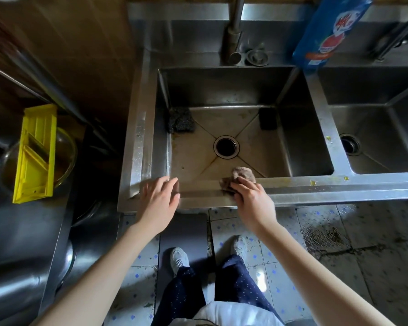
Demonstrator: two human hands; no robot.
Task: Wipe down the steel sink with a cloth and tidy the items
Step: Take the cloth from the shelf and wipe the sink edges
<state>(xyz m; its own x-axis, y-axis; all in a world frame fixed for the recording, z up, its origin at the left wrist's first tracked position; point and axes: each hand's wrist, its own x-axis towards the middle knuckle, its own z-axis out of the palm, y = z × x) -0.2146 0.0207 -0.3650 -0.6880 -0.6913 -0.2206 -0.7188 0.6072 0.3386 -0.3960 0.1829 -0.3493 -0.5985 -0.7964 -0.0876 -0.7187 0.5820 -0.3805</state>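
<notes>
A steel double sink [316, 184] fills the middle of the view. On its front rim my right hand [250, 198] grips a crumpled brown cloth [242, 174]. My left hand [159, 196] hovers with spread, straight fingers over the front-left corner of the rim and holds nothing. Inside the left basin [191, 156] a dark steel scourer [180, 120] lies in the back-left corner and a black sponge [267, 118] in the back-right corner. A round drain [226, 147] sits in the basin's middle.
A tap [233, 31] and a loose drain strainer [257, 57] stand on the back ledge, with a blue detergent bag [327, 31] to their right. A yellow slicer [34, 154] lies across a glass bowl [66, 147] at the left. Yellow crumbs [312, 182] dot the rim.
</notes>
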